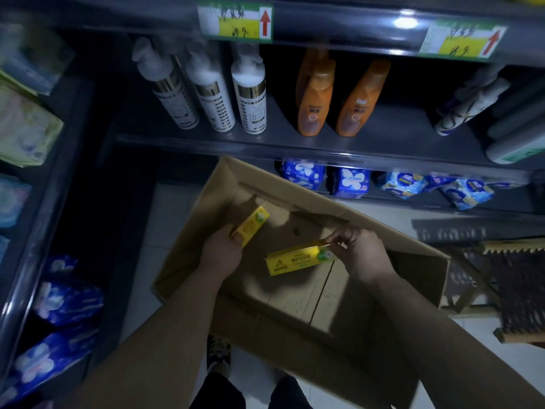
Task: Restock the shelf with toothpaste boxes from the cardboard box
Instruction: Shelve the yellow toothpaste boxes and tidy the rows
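Both hands are down inside the open cardboard box [280, 305], plain brown corrugated card with its flaps up. The left hand [222, 253] curls round a yellow toothpaste box [252, 222], long and slim, with a white flower printed at its end. The right hand [358, 252] pinches the end of a second toothpaste box [295, 261], dark lettering along its side. Beyond, the dark shelf [295, 143] carries white bottles [250, 95] and orange bottles [315, 93], with blue packs [351, 183] below.

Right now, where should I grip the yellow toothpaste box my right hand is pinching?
Wrap the long narrow sides at mid-length, coming from above: the toothpaste box is long and slim, and the right hand pinches only its end.
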Demonstrator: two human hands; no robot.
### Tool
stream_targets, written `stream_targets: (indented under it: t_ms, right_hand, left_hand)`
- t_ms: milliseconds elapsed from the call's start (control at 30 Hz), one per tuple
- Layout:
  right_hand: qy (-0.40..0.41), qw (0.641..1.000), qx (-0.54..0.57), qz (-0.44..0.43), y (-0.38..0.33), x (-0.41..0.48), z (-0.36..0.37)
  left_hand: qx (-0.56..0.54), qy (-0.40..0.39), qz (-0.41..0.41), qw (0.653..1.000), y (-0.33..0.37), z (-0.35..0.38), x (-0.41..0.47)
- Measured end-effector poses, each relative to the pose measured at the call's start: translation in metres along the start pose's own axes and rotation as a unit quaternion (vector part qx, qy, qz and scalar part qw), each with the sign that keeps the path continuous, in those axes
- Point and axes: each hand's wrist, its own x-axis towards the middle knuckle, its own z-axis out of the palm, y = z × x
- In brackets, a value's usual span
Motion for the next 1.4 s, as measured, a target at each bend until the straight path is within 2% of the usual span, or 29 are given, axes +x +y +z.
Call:
stream_targets:
  t_ms: [167, 300, 467, 733, 933, 1067, 1200, 1400]
  right_hand:
    - [-0.002, 0.999, 0.032, -0.016, -0.038, -0.024, -0.033]
    - [0.012, 0.998, 0.05, -0.046, -0.074, -0.039, -0.062]
    - [0.07, 0.984, 0.136, -0.09, -0.14, -0.065, -0.099]
    - [0.085, 0.948, 0.2, -0.233, -0.277, -0.115, -0.137]
    - [0.052, 0.918, 0.223, -0.324, -0.382, -0.172, -0.131]
    - [0.019, 0.885, 0.241, -0.399, -0.447, -0.228, -0.112]
    - [-0.021, 0.854, 0.261, -0.45, -0.504, -0.297, -0.079]
    - [-0.099, 0.805, 0.279, -0.514, -0.572, -0.418, -0.005]
  left_hand:
    - [-0.112, 0.019, 0.001, 0.993, 0.007, -0.042, -0.041]
    - [-0.246, 0.104, -0.01, 0.964, 0.027, -0.084, -0.083]
    - [-0.307, 0.207, 0.051, 0.927, 0.035, -0.151, -0.142]
    - [-0.389, 0.333, 0.089, 0.854, 0.022, -0.245, -0.253]
    - [-0.412, 0.442, 0.09, 0.791, -0.031, -0.309, -0.347]
    - [-0.398, 0.537, 0.103, 0.737, -0.082, -0.342, -0.419]
    - [-0.363, 0.628, 0.1, 0.681, -0.142, -0.36, -0.506]
    - [-0.37, 0.708, 0.068, 0.598, -0.249, -0.368, -0.639]
